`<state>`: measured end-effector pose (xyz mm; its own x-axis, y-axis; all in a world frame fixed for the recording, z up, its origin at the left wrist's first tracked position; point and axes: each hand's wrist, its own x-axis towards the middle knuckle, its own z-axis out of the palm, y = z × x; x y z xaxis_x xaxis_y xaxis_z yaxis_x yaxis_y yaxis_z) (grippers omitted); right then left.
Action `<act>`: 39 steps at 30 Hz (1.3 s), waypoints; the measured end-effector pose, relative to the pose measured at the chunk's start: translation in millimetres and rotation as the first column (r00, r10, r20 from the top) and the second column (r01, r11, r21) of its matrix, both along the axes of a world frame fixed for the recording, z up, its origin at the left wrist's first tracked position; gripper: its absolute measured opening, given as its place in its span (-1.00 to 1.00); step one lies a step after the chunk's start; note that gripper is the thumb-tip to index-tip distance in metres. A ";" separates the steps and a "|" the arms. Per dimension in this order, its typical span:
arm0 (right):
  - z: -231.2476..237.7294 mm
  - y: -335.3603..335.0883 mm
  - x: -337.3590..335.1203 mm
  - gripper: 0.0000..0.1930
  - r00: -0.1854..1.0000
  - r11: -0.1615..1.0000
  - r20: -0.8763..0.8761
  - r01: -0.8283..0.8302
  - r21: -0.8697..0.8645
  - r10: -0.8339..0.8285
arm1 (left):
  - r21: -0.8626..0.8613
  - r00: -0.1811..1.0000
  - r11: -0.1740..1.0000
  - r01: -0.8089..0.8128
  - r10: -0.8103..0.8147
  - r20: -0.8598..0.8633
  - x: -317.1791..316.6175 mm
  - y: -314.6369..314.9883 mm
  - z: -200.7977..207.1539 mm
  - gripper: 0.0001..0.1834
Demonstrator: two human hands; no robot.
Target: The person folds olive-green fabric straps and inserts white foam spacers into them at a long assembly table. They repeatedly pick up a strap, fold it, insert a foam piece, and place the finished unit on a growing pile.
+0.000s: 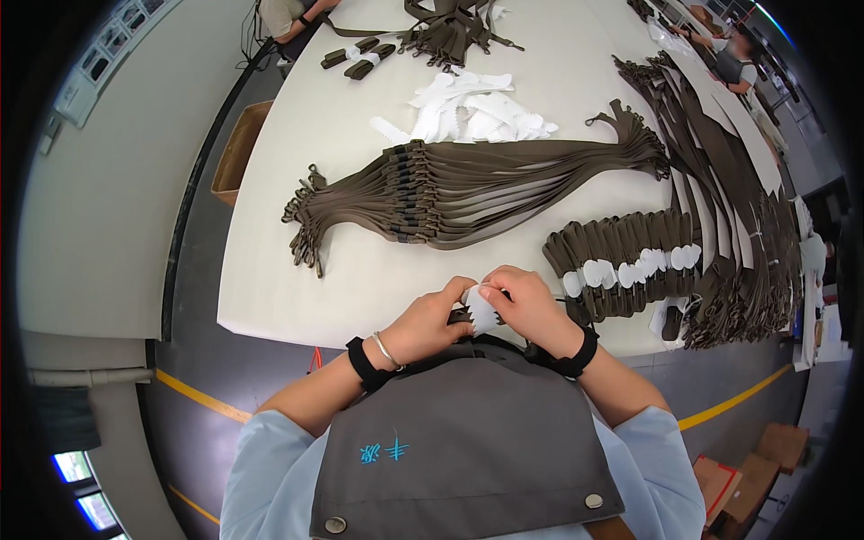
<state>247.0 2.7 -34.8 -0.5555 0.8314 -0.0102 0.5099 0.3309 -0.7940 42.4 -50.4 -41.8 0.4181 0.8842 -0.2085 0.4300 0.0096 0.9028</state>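
At the near edge of the pale surface point(270, 292), the left hand point(421, 328) and right hand point(529, 310) pinch a white band point(484, 311), its long axis pointing roughly away from the body, one notched edge facing left. Just beyond, rightward, lie white-banded bundles point(621, 234); farther, long dark straps point(504, 184) stretch left to right, then loose white strips point(477, 108). On the floor point(209, 297), leftward, stands a brown box point(241, 151); another person point(290, 25) is farther off.

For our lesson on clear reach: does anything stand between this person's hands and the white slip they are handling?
Nothing visible does: the left hand and right hand are both on the white slip. The strap bundle lies beyond them on the table, not between.
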 end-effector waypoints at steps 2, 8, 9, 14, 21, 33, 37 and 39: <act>-2.8 1.6 1.3 -0.78 0.999 0.997 0.049 -0.014 -0.070 0.017 | 0.002 1.000 1.000 0.008 -0.008 0.028 0.2 -1.1 -6.9 -0.38; -10.8 4.2 4.2 -0.76 1.000 0.975 -0.012 -0.027 -0.218 0.025 | 0.005 0.999 1.000 0.015 -0.016 0.052 -1.6 -4.4 -12.5 -0.36; -14.2 6.5 4.5 -0.76 0.999 0.979 -0.036 -0.022 -0.202 0.015 | 0.026 0.998 1.000 0.010 -0.012 0.055 -1.5 -1.9 -13.1 -0.36; -2.0 -4.8 -2.9 -0.79 0.999 0.997 -0.043 -0.001 0.082 0.005 | 0.069 0.997 0.998 0.002 -0.007 0.072 -3.5 -4.6 -11.9 -0.36; -3.6 -5.4 -4.1 -0.75 0.992 0.937 0.122 -0.075 0.342 0.035 | -0.108 0.994 0.990 0.095 -0.087 0.071 -10.4 13.0 -19.9 -0.27; -15.5 21.7 10.3 -0.80 0.971 0.954 -0.114 -0.227 -0.195 0.208 | -0.005 0.997 0.997 0.075 -0.075 0.032 -12.0 2.8 -14.3 -0.39; -11.3 19.7 4.8 -0.84 0.967 0.950 -0.083 -0.252 -0.182 0.241 | 0.135 0.993 0.990 0.039 -0.023 -0.119 -11.0 -3.6 -18.7 -0.39; -11.8 2.6 -3.2 -0.84 0.969 0.967 -0.120 -0.196 0.163 0.217 | 0.168 0.987 0.985 0.040 -0.013 -0.160 -11.9 -4.1 -14.2 -0.45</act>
<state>243.9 5.3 -46.6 -0.7030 0.6849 0.1918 0.3090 0.5370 -0.7849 30.5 -54.5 -56.0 0.4156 0.9015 -0.1209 0.5651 -0.1517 0.8109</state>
